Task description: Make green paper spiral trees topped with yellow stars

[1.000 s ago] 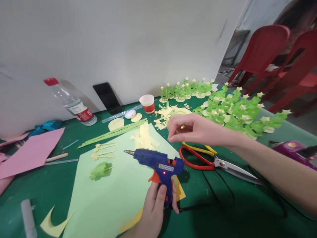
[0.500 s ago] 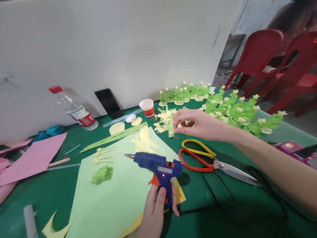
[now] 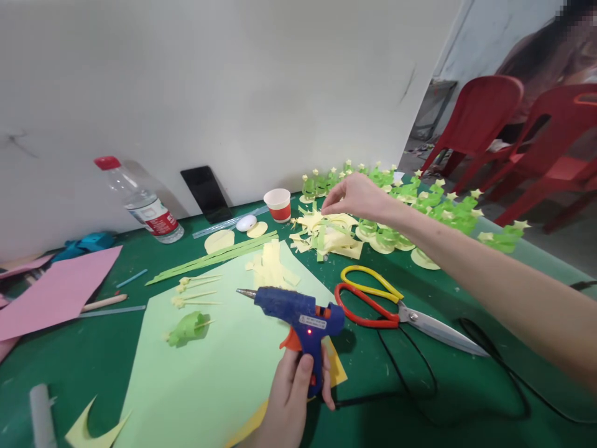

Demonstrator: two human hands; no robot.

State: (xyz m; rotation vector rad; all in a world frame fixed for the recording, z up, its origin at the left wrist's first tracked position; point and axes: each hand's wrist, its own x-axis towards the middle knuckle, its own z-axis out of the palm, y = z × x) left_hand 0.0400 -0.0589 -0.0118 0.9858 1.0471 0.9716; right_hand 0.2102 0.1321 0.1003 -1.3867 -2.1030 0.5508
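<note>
My left hand point(image 3: 293, 389) is wrapped round the handle of a blue hot glue gun point(image 3: 298, 311), whose nozzle points left above a light green paper sheet point(image 3: 186, 386). The gun's red light is lit. Over a pile of pale yellow and green paper scraps point(image 3: 333, 239) hangs my right hand point(image 3: 354, 194), its fingertips pinched together; whatever they hold, if anything, is too small to make out. On the sheet lie a curled green paper piece point(image 3: 187, 328) on a stick, several star-tipped sticks point(image 3: 198, 300) and pale yellow strips point(image 3: 273, 264).
Scissors point(image 3: 373, 295) with red and yellow handles lie right of the gun near a black cord point(image 3: 504, 367). Behind stand a paper cup point(image 3: 278, 205), a phone point(image 3: 205, 193) and a bottle point(image 3: 152, 208). Several green spiral paper trees point(image 3: 433, 208) fill the back right. Pink paper point(image 3: 65, 286) lies left.
My right hand has moved up and slightly back from the near side of the scrap pile to above its far side. The glue gun stays in my left hand.
</note>
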